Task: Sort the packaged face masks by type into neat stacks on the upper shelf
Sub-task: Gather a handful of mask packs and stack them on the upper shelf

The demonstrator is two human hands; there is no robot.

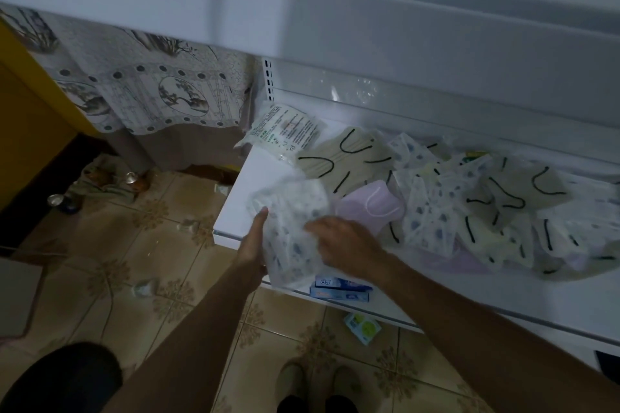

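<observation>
Head view shows, closest of all, the tiled floor (174, 292) and two bare arms reaching forward. The left hand (253, 245) is on the left side of a bunch of spotted masks (290, 211). Its thumb lies along the bunch's edge. Its other fingers are hidden under the packs, so it looks clamped on them from below. The right hand (342, 241) lies on the right side of the same bunch, with its fingers bent down over the top. It is blurry, but it seems to grip too. So the bunch sits squeezed between both hands, and neither hand is nearer than the other.

The bunch is at the front left corner of the lower shelf (235, 198) and hangs a little over the edge. Its long side points away from the person. Just under it, small blue boxes (339, 290) peek out.

Farther right on that shelf is a messy pile (469, 204) of tan, purple and spotted masks, all mixed up.

The upper shelf (302, 10) is farthest, above and beyond the hands. The bunch probably has to go up and forward to get there. Most of the sorting looks not yet done.
</observation>
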